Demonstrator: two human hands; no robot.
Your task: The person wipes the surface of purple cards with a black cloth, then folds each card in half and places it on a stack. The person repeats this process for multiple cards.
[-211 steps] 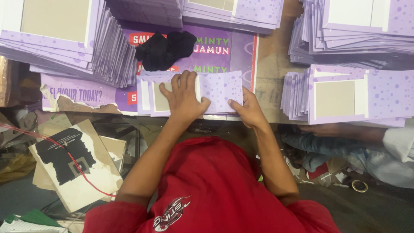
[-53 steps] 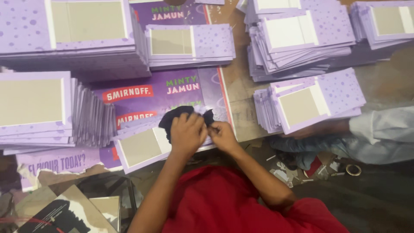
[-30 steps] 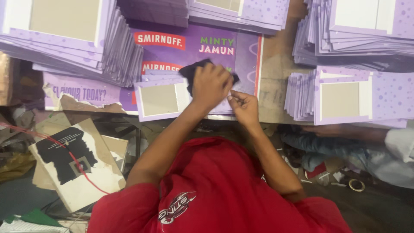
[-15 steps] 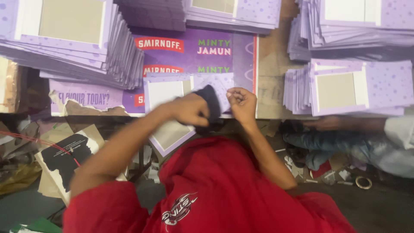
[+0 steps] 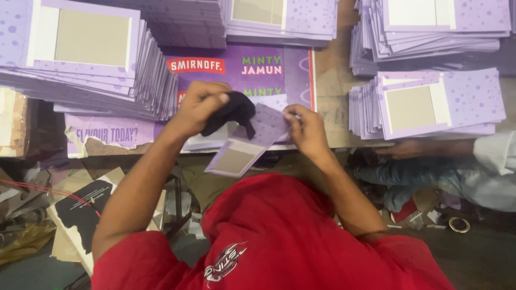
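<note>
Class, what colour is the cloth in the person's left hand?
Black, seen in the head view: the cloth is bunched in the left hand.

The left hand [image 5: 200,107] is fisted, fingers curled tight; the right hand [image 5: 305,129] pinches (thumb against fingertips), both forearms reaching forward.

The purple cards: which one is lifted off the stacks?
The purple card tilted between both hands, right hand pinching its edge; the other cards lie flat in stacks.

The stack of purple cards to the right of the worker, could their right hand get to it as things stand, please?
Probably yes, once freed: the right hand pinches the purple card that the left hand wipes with a black cloth. The bench between it and the stack looks bare.
</note>
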